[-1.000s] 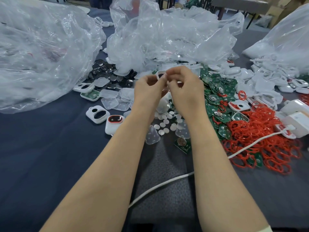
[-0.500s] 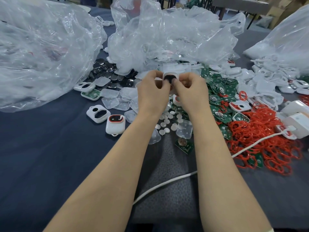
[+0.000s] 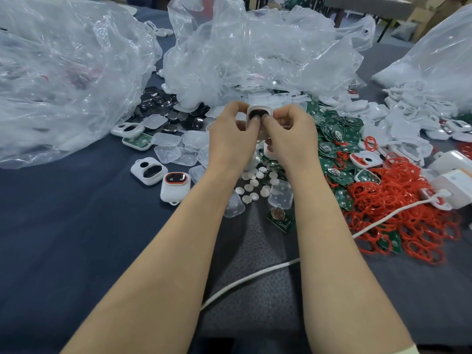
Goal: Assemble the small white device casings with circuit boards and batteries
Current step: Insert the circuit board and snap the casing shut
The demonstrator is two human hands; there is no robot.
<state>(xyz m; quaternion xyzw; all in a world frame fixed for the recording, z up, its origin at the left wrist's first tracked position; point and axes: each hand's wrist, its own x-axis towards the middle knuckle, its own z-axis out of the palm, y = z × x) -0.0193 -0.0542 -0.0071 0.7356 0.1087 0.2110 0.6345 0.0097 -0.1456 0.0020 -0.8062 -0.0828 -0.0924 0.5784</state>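
Observation:
My left hand [image 3: 231, 139] and my right hand [image 3: 291, 135] together grip a small white casing [image 3: 259, 113] with a dark, red-rimmed window, held above the table with both thumbs pressing on its face. Below the hands lie small white round discs [image 3: 251, 186] and a green circuit board with a coin battery [image 3: 280, 217]. A heap of green circuit boards [image 3: 332, 139] lies to the right. An assembled white casing [image 3: 175, 186] and an empty casing front [image 3: 146, 171] sit on the dark cloth to the left.
Large clear plastic bags [image 3: 63, 72] fill the back and left. Clear plastic covers [image 3: 176, 154] and black buttons [image 3: 163, 106] lie behind the casings. Red rings [image 3: 398, 215] pile at the right, with white casing parts [image 3: 408, 118], a white box [image 3: 457, 185] and a white cable [image 3: 255, 277].
Both hands have lowered slightly and turned the casing so its dark window faces me; the thumbs now press on its face.

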